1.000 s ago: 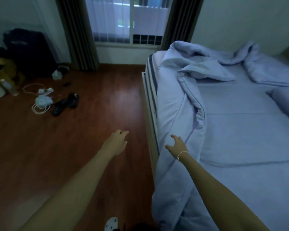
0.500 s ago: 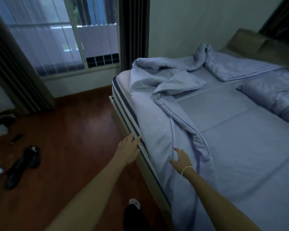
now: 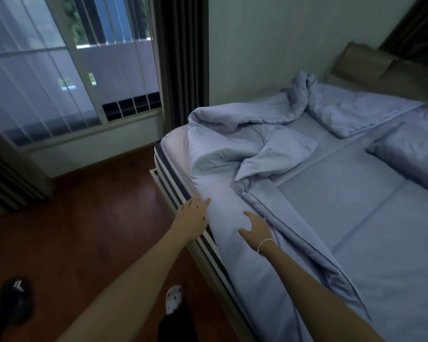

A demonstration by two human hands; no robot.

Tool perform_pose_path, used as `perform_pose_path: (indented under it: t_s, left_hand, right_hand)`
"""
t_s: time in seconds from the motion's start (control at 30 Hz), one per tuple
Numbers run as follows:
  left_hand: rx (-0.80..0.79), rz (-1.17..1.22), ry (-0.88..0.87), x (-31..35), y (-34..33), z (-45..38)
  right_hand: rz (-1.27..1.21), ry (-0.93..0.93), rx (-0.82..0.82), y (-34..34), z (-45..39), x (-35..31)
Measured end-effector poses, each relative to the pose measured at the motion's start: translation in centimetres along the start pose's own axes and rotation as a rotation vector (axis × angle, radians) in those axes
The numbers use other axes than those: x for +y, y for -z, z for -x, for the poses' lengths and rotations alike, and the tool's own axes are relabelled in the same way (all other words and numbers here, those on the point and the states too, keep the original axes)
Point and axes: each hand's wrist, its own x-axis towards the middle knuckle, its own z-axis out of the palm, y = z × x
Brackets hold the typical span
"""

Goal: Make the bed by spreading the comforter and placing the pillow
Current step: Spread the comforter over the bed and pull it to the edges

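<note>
A pale blue comforter [image 3: 232, 149] lies crumpled along the near side and far end of the bed [image 3: 356, 213], part of it hanging over the mattress edge. A matching pillow [image 3: 405, 156] rests at the right, near the headboard. My left hand [image 3: 192, 217] reaches to the mattress edge where the comforter hangs, fingers spread and touching the fabric. My right hand [image 3: 256, 227] hovers flat and open over the comforter's draped edge, a thin bracelet on the wrist. Neither hand grips anything.
A wooden headboard [image 3: 371, 67] stands at the far right. A window with sheer blinds [image 3: 59, 82] and a dark curtain [image 3: 183, 58] fill the back wall. Dark shoes [image 3: 13, 304] lie on the red-brown wooden floor [image 3: 84, 230] at lower left.
The view has swung right, away from the floor and toward the bed. Both hands have moved forward onto the comforter's hanging edge; the left hand went from the bed frame to the fabric.
</note>
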Motion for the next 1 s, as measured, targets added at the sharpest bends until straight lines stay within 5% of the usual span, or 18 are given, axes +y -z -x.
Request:
perform_pose_path:
  t_s: [0.67, 1.0]
  left_hand:
    - [-0.141, -0.046, -0.225, -18.4, 8.4, -32.4]
    - [-0.264, -0.1, -0.36, -23.7, 8.9, -47.4]
  right_hand:
    - [-0.052, -0.3, 0.435, 0.5, -31.8, -11.9]
    - [0.05, -0.654, 0.292, 0.9, -46.7, -11.7]
